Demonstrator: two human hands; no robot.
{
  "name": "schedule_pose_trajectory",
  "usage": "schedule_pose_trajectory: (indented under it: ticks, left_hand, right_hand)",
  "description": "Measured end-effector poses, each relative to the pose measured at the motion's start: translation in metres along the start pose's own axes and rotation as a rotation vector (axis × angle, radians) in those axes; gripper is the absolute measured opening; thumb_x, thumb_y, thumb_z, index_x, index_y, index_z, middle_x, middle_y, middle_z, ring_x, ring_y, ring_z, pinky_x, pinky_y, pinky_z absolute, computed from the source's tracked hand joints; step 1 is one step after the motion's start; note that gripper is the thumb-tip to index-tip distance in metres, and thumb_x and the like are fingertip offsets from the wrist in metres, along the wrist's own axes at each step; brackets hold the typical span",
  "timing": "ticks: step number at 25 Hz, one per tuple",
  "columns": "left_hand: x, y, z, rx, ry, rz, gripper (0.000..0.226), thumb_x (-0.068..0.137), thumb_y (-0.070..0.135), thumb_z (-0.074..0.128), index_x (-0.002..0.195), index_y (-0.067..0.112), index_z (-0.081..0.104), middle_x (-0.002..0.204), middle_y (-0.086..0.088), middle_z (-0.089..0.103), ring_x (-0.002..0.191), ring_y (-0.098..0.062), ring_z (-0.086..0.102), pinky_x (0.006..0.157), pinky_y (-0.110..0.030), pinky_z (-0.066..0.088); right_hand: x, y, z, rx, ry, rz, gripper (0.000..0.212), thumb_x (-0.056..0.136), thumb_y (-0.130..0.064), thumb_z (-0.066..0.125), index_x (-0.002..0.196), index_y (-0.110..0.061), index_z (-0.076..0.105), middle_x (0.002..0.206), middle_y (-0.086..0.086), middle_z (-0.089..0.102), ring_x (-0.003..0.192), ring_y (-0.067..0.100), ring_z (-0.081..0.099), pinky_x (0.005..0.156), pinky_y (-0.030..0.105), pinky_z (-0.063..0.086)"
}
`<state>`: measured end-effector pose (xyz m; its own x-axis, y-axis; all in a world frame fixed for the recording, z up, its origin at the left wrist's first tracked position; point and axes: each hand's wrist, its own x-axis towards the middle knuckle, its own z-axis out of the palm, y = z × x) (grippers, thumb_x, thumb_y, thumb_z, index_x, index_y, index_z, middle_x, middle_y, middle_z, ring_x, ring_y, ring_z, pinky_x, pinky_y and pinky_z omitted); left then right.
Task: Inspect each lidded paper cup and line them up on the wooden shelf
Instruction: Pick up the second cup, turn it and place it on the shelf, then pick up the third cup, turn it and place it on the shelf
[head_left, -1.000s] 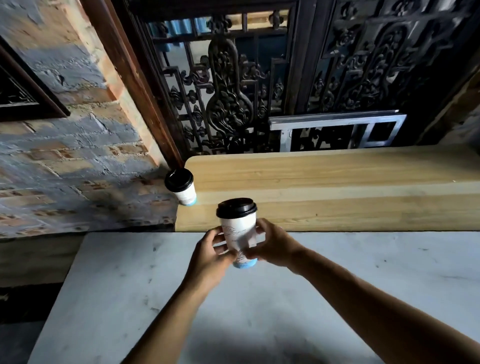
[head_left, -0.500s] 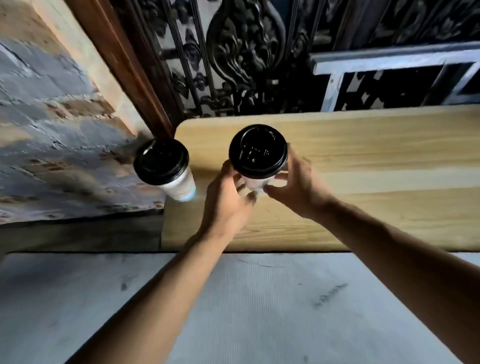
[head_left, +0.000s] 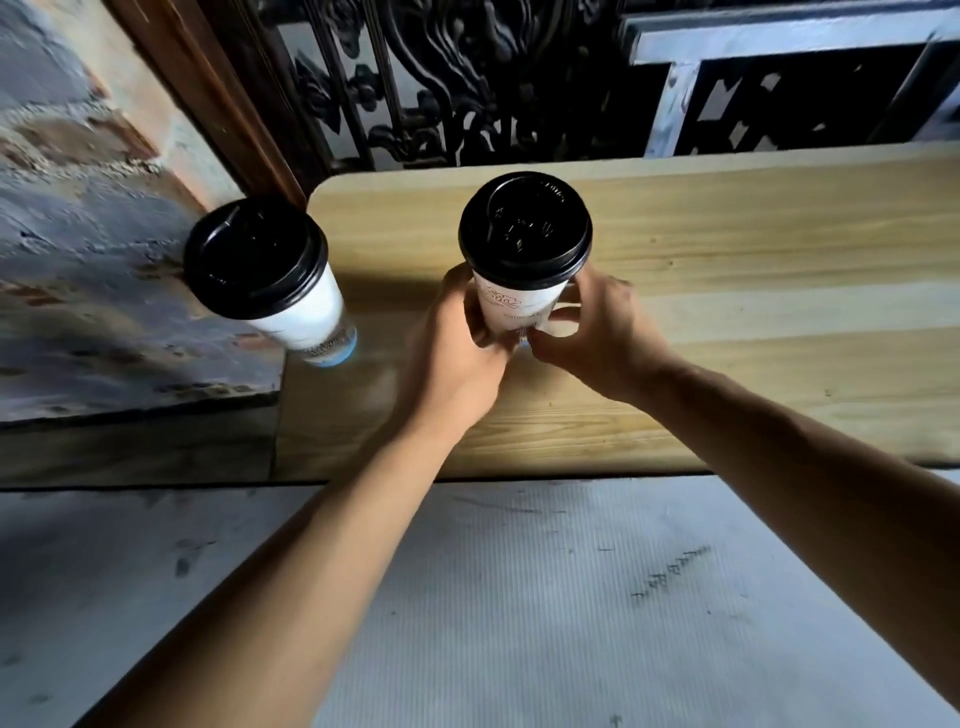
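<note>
Crossing a grey surface (head_left: 519, 597), both arms reach to 12 o'clock. Left hand (head_left: 457, 358) and right hand (head_left: 597, 332): fingers grasping one lidded cup (head_left: 522, 265) low on its wall, over the wooden shelf (head_left: 753, 312). Second cup (head_left: 270, 280): at 10 o'clock, on the shelf's left end. Behind: dark grille (head_left: 467, 78).

- Only the head view is given, worn on the person's head and looking forward and steeply down.
- It sits close above the wooden shelf (head_left: 727, 270), whose left end and front edge fill the middle of the frame.
- Beyond the shelf stands dark ironwork (head_left: 441, 78); nearer than the shelf lies the pale desk (head_left: 519, 597).
- Both forearms reach in from the bottom edge toward the shelf.
</note>
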<state>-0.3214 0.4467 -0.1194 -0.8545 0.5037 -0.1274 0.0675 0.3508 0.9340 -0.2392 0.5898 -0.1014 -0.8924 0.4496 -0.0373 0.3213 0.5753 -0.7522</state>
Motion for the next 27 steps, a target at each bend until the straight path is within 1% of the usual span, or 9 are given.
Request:
schedule_pose_trajectory:
  ticks: [3,6,9,12,16,19,21,24,27]
  left_hand:
    - [-0.003,-0.001,0.001,0.028,0.007,-0.032,0.072,0.066,0.019,0.082,0.134,0.02,0.058,0.12,0.005,0.076,0.111,-0.008,0.073,0.101,-0.042,0.058]
    - [-0.018,0.001,0.0,0.036,0.003,-0.116,0.094,0.064,0.012,0.083,0.149,0.011,0.043,0.131,-0.004,0.068,0.125,-0.017,0.065,0.109,-0.041,0.051]
    - [-0.068,0.015,-0.007,0.137,0.011,-0.169,0.101,0.073,0.007,0.085,0.158,0.012,0.029,0.152,-0.011,0.05,0.137,-0.021,0.053,0.115,-0.042,0.046]
    - [-0.132,0.037,-0.018,0.23,-0.009,-0.066,0.081,0.084,0.01,0.077,0.154,0.015,0.039,0.153,-0.009,0.051,0.137,-0.018,0.051,0.116,-0.04,0.043]
    - [-0.248,0.09,-0.011,0.447,-0.013,0.08,0.046,0.089,0.011,0.065,0.135,0.016,0.063,0.137,-0.003,0.067,0.127,-0.02,0.061,0.109,-0.028,0.044]
    - [-0.344,0.122,0.006,0.454,-0.016,0.073,0.043,0.092,0.005,0.056,0.133,0.015,0.065,0.137,-0.001,0.066,0.124,-0.017,0.062,0.11,-0.028,0.043]
    - [-0.398,0.129,0.024,0.466,-0.011,0.035,0.049,0.088,0.006,0.055,0.135,0.012,0.063,0.14,-0.007,0.064,0.122,-0.021,0.064,0.111,-0.032,0.044]
    - [-0.468,0.118,0.059,0.526,-0.18,-0.229,0.075,0.08,0.0,0.07,0.15,0.01,0.045,0.156,-0.012,0.048,0.144,-0.027,0.046,0.12,-0.03,0.032]
    - [-0.514,0.107,0.093,0.504,-0.306,-0.306,0.113,0.062,0.034,0.088,0.158,0.019,0.03,0.161,-0.004,0.039,0.148,-0.022,0.039,0.122,-0.034,0.033]
  right_hand:
    - [-0.006,-0.001,0.003,0.008,-0.011,0.053,0.064,0.073,-0.019,0.072,0.134,-0.009,0.055,0.122,0.007,0.074,0.108,0.022,0.072,0.092,0.041,0.059]
    - [-0.021,-0.006,-0.006,-0.02,-0.043,0.101,0.093,0.071,-0.009,0.074,0.155,-0.006,0.033,0.146,0.016,0.057,0.127,0.029,0.06,0.103,0.037,0.053]
    - [-0.06,-0.012,-0.033,-0.106,-0.078,0.158,0.097,0.076,-0.006,0.073,0.16,-0.006,0.023,0.156,0.019,0.042,0.135,0.033,0.052,0.098,0.021,0.039]
    - [-0.113,-0.022,-0.077,-0.146,-0.158,0.154,0.09,0.081,-0.012,0.072,0.16,-0.009,0.027,0.16,0.016,0.035,0.142,0.031,0.043,0.095,0.014,0.027]
    - [-0.2,-0.041,-0.141,-0.177,-0.265,0.106,0.075,0.087,-0.021,0.069,0.155,-0.016,0.037,0.156,0.013,0.037,0.138,0.03,0.045,0.093,0.021,0.032]
    - [-0.274,-0.053,-0.187,-0.161,-0.305,0.019,0.064,0.09,-0.025,0.067,0.15,-0.018,0.045,0.153,0.012,0.042,0.134,0.03,0.049,0.096,0.026,0.039]
    - [-0.323,-0.054,-0.207,-0.149,-0.311,-0.048,0.059,0.089,-0.027,0.067,0.145,-0.016,0.051,0.149,0.015,0.047,0.134,0.032,0.051,0.104,0.032,0.043]
    - [-0.397,-0.044,-0.213,-0.162,-0.399,-0.103,0.061,0.088,-0.031,0.07,0.144,-0.017,0.053,0.148,0.018,0.047,0.135,0.039,0.048,0.112,0.04,0.041]
    - [-0.453,-0.033,-0.211,-0.278,-0.535,-0.105,0.074,0.086,-0.04,0.071,0.153,-0.026,0.042,0.16,0.012,0.034,0.147,0.035,0.032,0.12,0.041,0.029]
